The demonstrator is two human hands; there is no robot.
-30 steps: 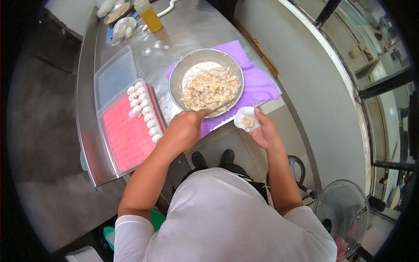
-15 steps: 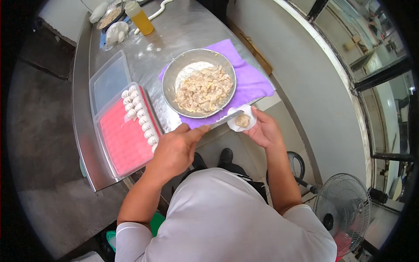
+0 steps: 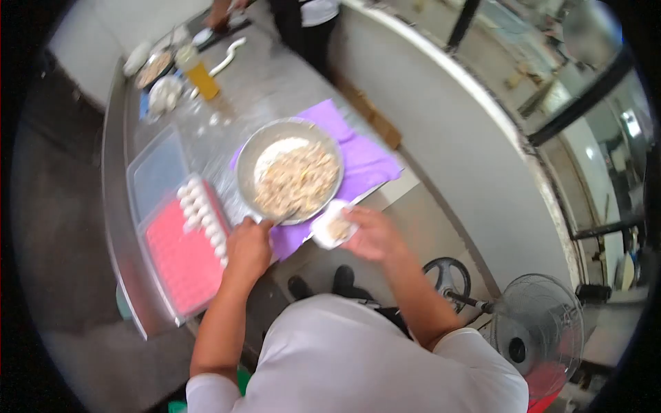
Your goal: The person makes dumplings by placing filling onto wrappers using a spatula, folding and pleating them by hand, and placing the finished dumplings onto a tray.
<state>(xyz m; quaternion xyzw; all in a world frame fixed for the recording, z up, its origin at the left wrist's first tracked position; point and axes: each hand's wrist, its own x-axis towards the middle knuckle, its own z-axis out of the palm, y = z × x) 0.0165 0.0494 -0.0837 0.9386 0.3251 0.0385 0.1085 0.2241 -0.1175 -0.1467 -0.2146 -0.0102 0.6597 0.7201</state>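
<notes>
My left hand (image 3: 249,246) is closed round the handle of a flat metal spatula (image 3: 284,217), whose blade reaches over the near rim into the filling. That pale, chunky filling (image 3: 303,175) lies in a round metal bowl (image 3: 249,148) on a purple cloth (image 3: 368,160). Right of the bowl's near edge, my right hand (image 3: 372,234) holds a round white dough wrapper (image 3: 321,227) with a lump of filling on it. To the left of my left hand sits a plastic box with a red tray (image 3: 172,255), where several pleated dumplings (image 3: 200,210) line its right side.
The box's clear lid (image 3: 158,165) lies behind the red tray. Farther back on the steel table (image 3: 255,89) are an oil bottle (image 3: 200,77), a dough rope (image 3: 227,58) and a plastic bag (image 3: 165,95). Another person (image 3: 303,31) stands at the far end. A fan (image 3: 537,330) stands at right.
The spatula has moved off the wrapper and into the bowl's filling. My right hand with the wrapper is now closer to the bowl. The view has shifted, and another person shows at the far end.
</notes>
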